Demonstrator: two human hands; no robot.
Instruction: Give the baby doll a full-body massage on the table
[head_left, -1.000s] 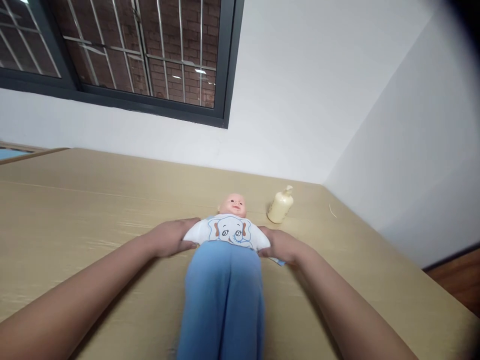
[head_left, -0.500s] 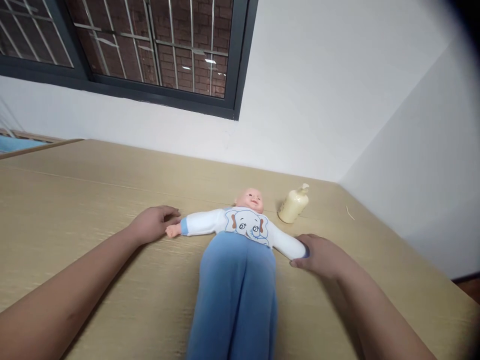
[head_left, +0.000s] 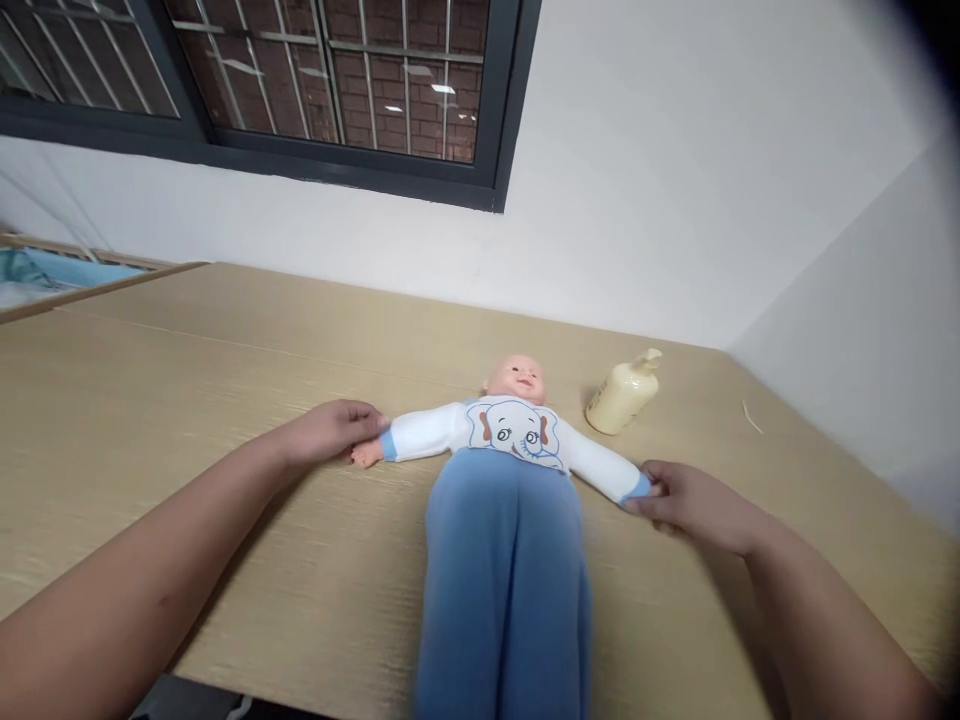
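Observation:
A baby doll [head_left: 517, 430] lies on its back on the wooden table, arms stretched out sideways. It wears a white top with an elephant print and blue trousers [head_left: 502, 570]. My left hand [head_left: 334, 430] is closed at the doll's arm on the left, fingertips on the blue cuff, with the doll's small hand [head_left: 367, 455] showing below. On the other side, my right hand [head_left: 694, 500] pinches the doll's other hand and cuff [head_left: 639, 488] between thumb and fingers. That doll hand is mostly hidden.
A cream pump bottle [head_left: 622, 397] stands tilted-looking beside the doll's head. A thin pale strip [head_left: 751, 417] lies on the table [head_left: 262, 330] at the right. White walls and a barred window [head_left: 337, 80] rise behind; blue cloth [head_left: 75, 270] shows at far left.
The view has shifted slightly. My left fingers have closed in on the doll's cuff, and my right hand has slid outward from the sleeve end toward the doll's hand.

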